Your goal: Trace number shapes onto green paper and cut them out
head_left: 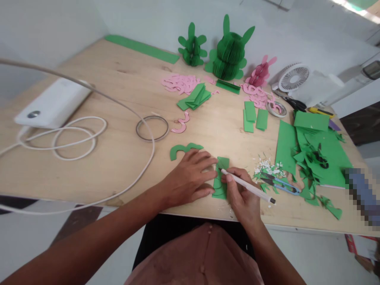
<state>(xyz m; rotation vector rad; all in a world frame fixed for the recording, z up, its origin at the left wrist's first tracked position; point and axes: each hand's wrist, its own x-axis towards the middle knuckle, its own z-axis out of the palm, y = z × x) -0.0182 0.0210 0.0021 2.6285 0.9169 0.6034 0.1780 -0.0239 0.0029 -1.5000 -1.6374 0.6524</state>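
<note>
My right hand [244, 198] grips a white pen [251, 187], its dark tip touching a small green paper rectangle [220, 190] near the table's front edge. Curved lines are drawn on that paper. My left hand [190, 178] lies flat with fingers apart, the fingertips resting at the paper's left edge. Just beyond the left hand is a wavy green paper cutout [177, 149], partly covered by the fingers. To the right of my right hand lie blue-handled thread snips [283, 186] among white and green paper scraps [268, 167].
Pink cutouts [181, 84], folded green papers [196, 97] and a tape roll [152, 128] lie farther back. Green honeycomb paper figures [230, 55] stand by the wall near a white fan [293, 78]. A white cable [152, 152] loops across the left, beside a white power bank [56, 103].
</note>
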